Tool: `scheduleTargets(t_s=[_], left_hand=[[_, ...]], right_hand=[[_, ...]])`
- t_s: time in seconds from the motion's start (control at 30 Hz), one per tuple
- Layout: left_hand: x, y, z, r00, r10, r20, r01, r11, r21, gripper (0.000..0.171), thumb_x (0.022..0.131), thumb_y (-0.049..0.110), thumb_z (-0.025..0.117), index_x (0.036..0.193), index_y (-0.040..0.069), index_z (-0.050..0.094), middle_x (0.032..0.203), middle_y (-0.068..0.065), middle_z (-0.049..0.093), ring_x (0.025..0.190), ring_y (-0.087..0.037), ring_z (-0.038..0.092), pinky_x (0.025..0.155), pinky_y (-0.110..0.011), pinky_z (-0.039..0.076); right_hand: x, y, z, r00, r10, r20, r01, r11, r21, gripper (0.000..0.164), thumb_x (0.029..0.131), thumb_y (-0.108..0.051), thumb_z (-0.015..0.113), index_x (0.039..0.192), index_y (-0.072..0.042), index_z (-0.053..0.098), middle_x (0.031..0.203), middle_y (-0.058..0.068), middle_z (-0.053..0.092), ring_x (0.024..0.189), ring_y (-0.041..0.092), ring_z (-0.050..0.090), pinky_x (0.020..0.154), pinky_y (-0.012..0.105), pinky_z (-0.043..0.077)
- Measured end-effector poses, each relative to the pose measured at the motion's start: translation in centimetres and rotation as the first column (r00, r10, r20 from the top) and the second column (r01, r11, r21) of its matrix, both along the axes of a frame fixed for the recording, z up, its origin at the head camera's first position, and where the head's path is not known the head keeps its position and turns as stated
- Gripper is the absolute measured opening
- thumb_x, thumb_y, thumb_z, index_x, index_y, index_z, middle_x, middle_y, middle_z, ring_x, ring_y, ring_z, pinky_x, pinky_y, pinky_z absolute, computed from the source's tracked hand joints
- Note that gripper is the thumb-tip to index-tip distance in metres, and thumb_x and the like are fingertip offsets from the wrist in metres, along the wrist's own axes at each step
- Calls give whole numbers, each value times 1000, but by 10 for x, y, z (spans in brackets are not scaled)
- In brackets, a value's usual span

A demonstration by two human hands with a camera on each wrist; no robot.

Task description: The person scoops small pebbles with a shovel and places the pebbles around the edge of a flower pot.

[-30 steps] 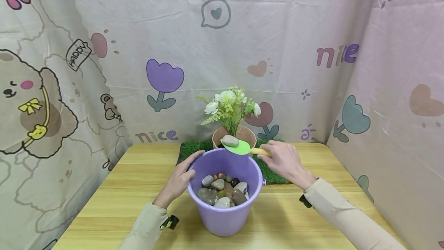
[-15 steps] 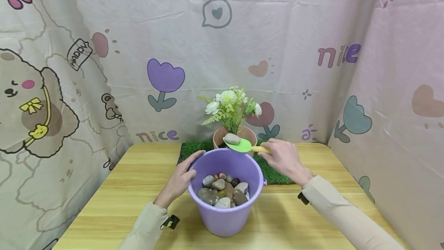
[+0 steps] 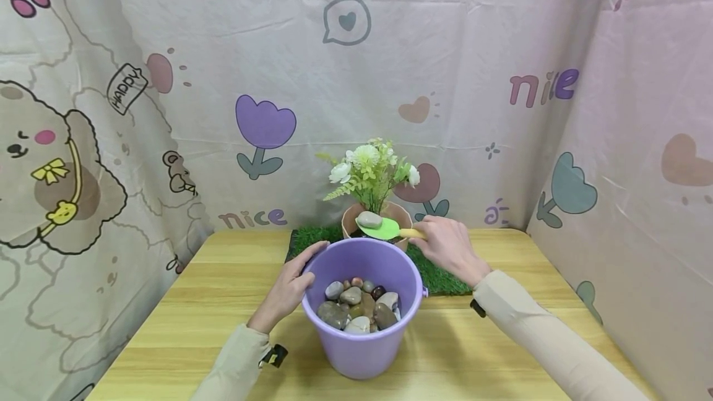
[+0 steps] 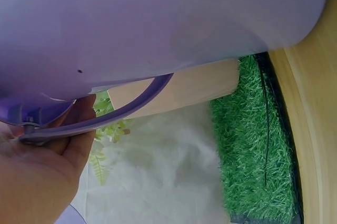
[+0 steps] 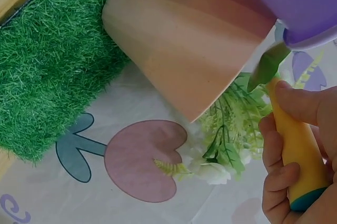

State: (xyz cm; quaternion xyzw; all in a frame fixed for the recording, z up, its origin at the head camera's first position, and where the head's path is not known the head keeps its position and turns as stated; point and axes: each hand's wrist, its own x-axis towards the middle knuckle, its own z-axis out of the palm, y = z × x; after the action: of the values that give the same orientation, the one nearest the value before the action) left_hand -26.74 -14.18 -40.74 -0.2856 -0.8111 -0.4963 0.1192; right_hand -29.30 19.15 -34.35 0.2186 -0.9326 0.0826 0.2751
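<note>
My left hand [image 3: 286, 286] grips the rim of a purple bucket [image 3: 361, 351] at its left side, close to the bucket's handle [image 4: 129, 108] in the left wrist view. Rounded stones [image 3: 356, 308] of several sizes lie inside the bucket. In my right hand [image 3: 450, 247] is the yellow grip [image 5: 297, 145] of a small trowel. Its green blade [image 3: 385, 229] lies about level and carries one pale grey stone [image 3: 369, 219]. From the head view, blade and stone appear over the opening of a peach flowerpot [image 3: 402, 218], beyond the bucket's far rim.
White flowers and green leaves [image 3: 367, 166] rise from the flowerpot, with dark soil-like filling partly visible below. The pot stands on a mat of artificial grass [image 3: 440, 277] on a wooden table [image 3: 223, 302]. A printed cloth [image 3: 312, 79] hangs behind and at both sides.
My right hand has shifted slightly left and away from me, bringing the trowel and its stone farther over the pot. The left hand and bucket stay put.
</note>
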Motion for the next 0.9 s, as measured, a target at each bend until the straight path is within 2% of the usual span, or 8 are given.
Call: scheduleTargets(t_s=[0.27, 0.5, 0.9], left_hand=[[-1, 0, -2, 1000, -6, -17, 6, 1000, 10, 68, 80, -7, 44, 144, 12, 48, 143, -9, 54, 125, -28, 54, 99, -29, 44], [-2, 1, -2, 1000, -5, -25, 5, 1000, 9, 69, 78, -7, 44, 144, 12, 48, 143, -9, 54, 124, -28, 55, 98, -30, 45], [-2, 0, -3, 1000, -7, -12, 7, 1000, 9, 69, 79, -7, 43, 145, 13, 47, 143, -9, 54, 123, -28, 55, 97, -31, 45]], right_hand=[[-15, -4, 2, 1000, 9, 12, -10, 998, 60, 10, 83, -28, 76, 88, -19, 77, 68, -8, 56, 55, 10, 47, 46, 26, 36], [-26, -7, 4, 1000, 12, 25, -15, 995, 96, 22, 81, -29, 77, 99, -16, 78, 76, -4, 64, 57, 11, 49, 47, 27, 38], [-42, -15, 5, 987, -8, 159, -14, 991, 135, 9, 83, -31, 75, 86, -23, 78, 68, -6, 63, 53, 12, 45, 43, 28, 32]])
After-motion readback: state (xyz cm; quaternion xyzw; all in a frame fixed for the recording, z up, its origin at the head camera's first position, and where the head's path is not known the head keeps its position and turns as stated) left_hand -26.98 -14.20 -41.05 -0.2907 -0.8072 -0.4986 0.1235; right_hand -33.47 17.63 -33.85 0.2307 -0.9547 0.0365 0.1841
